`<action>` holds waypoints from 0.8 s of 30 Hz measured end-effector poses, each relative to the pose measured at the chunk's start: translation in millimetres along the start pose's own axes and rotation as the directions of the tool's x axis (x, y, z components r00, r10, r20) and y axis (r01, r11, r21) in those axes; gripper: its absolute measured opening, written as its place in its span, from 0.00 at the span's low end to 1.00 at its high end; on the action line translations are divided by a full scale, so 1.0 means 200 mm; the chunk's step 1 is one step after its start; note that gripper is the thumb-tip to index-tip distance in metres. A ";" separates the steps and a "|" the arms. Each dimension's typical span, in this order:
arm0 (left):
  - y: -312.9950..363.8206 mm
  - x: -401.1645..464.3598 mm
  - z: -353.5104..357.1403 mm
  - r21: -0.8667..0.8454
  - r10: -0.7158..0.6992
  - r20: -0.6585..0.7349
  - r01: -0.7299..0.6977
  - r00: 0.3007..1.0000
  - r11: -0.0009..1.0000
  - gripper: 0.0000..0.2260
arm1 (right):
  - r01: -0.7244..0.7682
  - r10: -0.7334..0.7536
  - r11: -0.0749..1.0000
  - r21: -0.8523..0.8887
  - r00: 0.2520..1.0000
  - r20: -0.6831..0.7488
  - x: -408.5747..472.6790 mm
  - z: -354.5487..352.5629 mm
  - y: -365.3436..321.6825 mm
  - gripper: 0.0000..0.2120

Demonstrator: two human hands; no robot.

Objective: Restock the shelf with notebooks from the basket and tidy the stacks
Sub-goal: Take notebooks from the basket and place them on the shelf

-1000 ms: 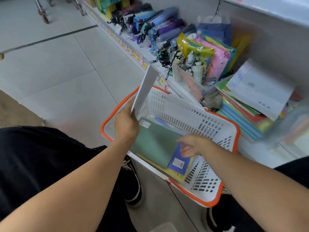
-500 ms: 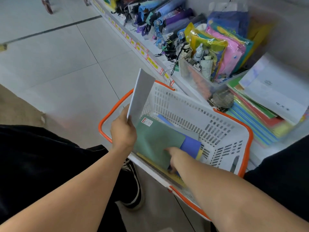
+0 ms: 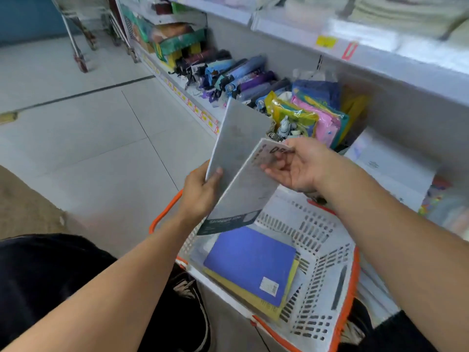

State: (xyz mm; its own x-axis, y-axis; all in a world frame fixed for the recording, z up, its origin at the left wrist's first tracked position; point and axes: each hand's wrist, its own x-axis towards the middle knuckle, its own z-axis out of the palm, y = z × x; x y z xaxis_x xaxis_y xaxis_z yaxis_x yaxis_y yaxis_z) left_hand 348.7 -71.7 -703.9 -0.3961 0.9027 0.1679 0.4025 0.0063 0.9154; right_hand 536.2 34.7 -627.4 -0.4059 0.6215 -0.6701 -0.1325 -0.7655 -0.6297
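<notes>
My left hand (image 3: 200,191) grips the lower edge of a grey notebook (image 3: 236,138), held upright above the basket. My right hand (image 3: 297,165) pinches the top corner of a second pale notebook (image 3: 246,191) with a dark band along its bottom; it leans against the first one. Below them stands a white basket with an orange rim (image 3: 327,265). Inside it lies a blue notebook (image 3: 248,260) with a barcode sticker, on top of a yellow one (image 3: 253,298). Stacks of notebooks and folders (image 3: 390,168) lie on the bottom shelf at right.
The bottom shelf (image 3: 203,115) holds folded umbrellas (image 3: 243,77) and bright plastic pouches (image 3: 312,118). An upper shelf edge (image 3: 355,47) juts out overhead. Trolley legs (image 3: 78,54) stand far left on the tiled floor. My dark-clothed knee and shoe are beside the basket.
My right hand lifted a notebook out of the basket and brought it up against the one in my left hand. The green cover in the basket is gone; the blue notebook lies on top.
</notes>
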 end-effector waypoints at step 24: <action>1.11 0.70 0.06 -0.674 0.083 0.216 0.087 0.973 0.733 0.11 | 0.653 -0.552 0.730 -0.200 0.737 0.390 -0.51 -0.18 -0.65 0.14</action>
State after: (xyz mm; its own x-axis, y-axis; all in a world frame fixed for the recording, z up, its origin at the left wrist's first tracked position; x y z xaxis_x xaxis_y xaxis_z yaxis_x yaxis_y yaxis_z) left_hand 391.5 61.5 -481.7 -0.1741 0.9716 0.1604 -0.2961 -0.2070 0.9325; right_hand 626.8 76.1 -490.9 -0.5789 0.8154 0.0075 -0.1808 -0.1193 -0.9763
